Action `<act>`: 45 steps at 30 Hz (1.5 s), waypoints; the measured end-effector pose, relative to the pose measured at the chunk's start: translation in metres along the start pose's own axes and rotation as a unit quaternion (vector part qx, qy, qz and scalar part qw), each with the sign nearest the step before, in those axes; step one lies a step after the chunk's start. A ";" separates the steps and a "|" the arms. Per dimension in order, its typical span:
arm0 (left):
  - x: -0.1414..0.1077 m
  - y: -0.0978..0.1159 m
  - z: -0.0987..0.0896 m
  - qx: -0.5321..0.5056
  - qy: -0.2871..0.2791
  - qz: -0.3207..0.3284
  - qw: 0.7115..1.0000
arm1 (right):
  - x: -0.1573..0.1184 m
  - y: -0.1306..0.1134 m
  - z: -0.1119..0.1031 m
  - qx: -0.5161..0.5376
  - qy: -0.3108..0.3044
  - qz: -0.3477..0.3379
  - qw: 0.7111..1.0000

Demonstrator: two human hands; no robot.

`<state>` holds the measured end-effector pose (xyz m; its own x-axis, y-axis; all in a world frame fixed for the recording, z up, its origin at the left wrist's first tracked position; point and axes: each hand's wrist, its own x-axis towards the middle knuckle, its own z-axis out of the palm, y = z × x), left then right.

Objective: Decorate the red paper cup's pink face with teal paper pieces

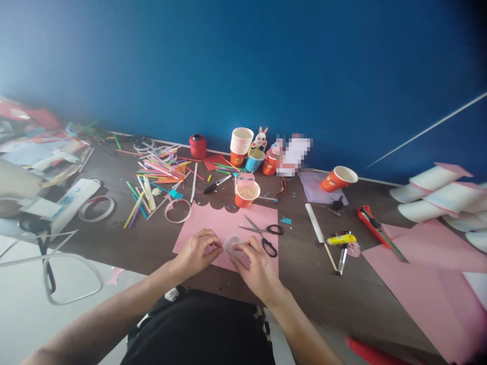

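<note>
Over the pink sheet (pixel 228 218) with its scalloped far edge, both hands are close together. My right hand (pixel 256 266) grips a small roll of clear tape (pixel 231 247) between thumb and fingers. Just left of the roll, the fingertips of my left hand (pixel 198 253) are pinched; what lies between them is too small to make out. Open-bladed scissors (pixel 262 232) with black handles rest on the sheet's right side. A red paper cup (pixel 246 196) with a pink face piece stands at the sheet's far edge.
Colourful paper strips (pixel 160 165) lie to the left, near a white tape roll (pixel 177 210). Stacked cups (pixel 241 144) stand by the blue wall. At right are a yellow glue stick (pixel 341 239), a red utility knife (pixel 375 228) and white paper tubes (pixel 433 185).
</note>
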<state>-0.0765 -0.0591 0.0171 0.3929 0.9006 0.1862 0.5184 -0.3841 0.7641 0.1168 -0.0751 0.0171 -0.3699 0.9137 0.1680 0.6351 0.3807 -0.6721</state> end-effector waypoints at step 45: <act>0.075 0.013 -0.055 -0.001 -0.238 -0.003 0.971 | 0.023 0.055 -0.107 -0.144 -0.146 0.179 0.962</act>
<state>-0.0818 0.0150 0.0744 0.6971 0.7060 -0.1249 0.5199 -0.3779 0.7661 0.2155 -0.0176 0.0613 -0.2406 0.9310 -0.2744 0.9029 0.1109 -0.4154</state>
